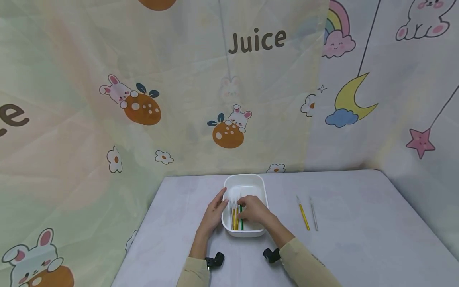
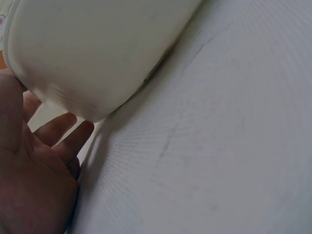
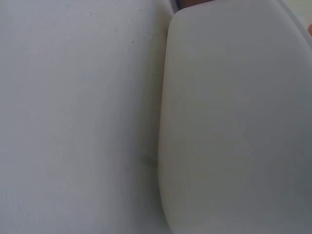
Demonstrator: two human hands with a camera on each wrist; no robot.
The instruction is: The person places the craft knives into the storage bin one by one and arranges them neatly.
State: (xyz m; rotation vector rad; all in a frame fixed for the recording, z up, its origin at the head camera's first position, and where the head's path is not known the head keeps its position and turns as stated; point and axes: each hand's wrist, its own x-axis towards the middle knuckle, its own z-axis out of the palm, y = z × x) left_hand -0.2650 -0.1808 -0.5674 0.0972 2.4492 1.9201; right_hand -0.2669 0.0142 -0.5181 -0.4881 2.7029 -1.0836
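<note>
Overall, a pale cloth backdrop (image 1: 193,59), printed with rabbits, oranges, a moon and the word "Juice", hung behind a pale worktop (image 1: 358,207). Left of the worktop's middle, toward the back edge, stood a white tray (image 1: 244,234), open side up; its smooth wall filled much of the right wrist view. Two beige sleeves (image 1: 308,267) reached in from the near side. The left hand (image 1: 213,215) was at the tray's left side, its grip loose, fingers spread along the outer wall and thumb by the rim. The right hand (image 1: 255,209) reached over the right rim, and its narrow grip seemed to pinch a green pen (image 1: 242,225) inside the tray, though the fingers hid part of it. Just left of that, yellow pens (image 1: 235,220) lay side by side, clear ends toward the back. A lone yellow pen (image 1: 304,217) and a grey pen (image 1: 314,215) lay near each other on the worktop, right of the tray.
</note>
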